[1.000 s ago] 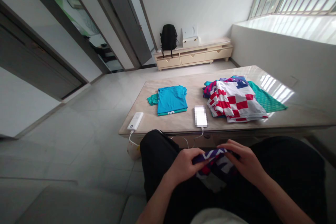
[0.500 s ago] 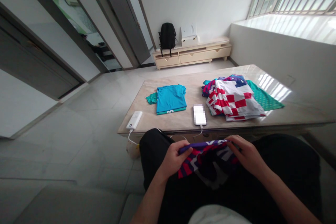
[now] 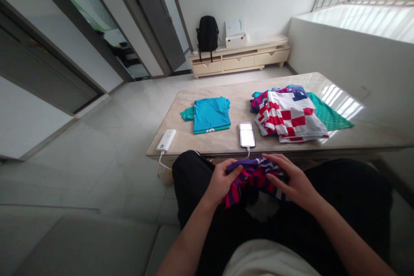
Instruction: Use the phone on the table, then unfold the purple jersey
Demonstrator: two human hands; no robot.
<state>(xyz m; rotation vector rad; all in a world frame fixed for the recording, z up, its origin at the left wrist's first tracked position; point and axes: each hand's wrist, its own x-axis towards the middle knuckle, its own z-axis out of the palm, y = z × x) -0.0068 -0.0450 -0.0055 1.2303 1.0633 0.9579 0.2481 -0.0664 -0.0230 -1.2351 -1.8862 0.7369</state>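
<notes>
Over my lap, a purple and red patterned jersey (image 3: pixel 250 177) with white markings hangs bunched between my hands. My left hand (image 3: pixel 224 180) pinches its upper left edge, thumb in front of the cloth. Against its right side, my right hand (image 3: pixel 293 179) has its thumb and fingers spread apart, fingertips touching the fabric. On the table beyond lies a folded blue shirt (image 3: pixel 211 114), with green cloth (image 3: pixel 187 114) sticking out at its left. To the right is a heap of garments, topped by a red and white checkered jersey (image 3: pixel 293 116); a green garment (image 3: pixel 334 112) spreads from under it.
A phone (image 3: pixel 246 134) on a cable lies near the front edge of the marble-topped table (image 3: pixel 274 83). A white power bank (image 3: pixel 166 140) with a cable sits at the front left corner. Behind are a low cabinet (image 3: pixel 239 61), a black backpack (image 3: pixel 207 33) and a white box (image 3: pixel 235 41).
My right hand has let go of the jersey's right end, moved left and spread its fingers over the cloth. The jersey is more bunched together and a little higher. My left hand keeps its pinch.
</notes>
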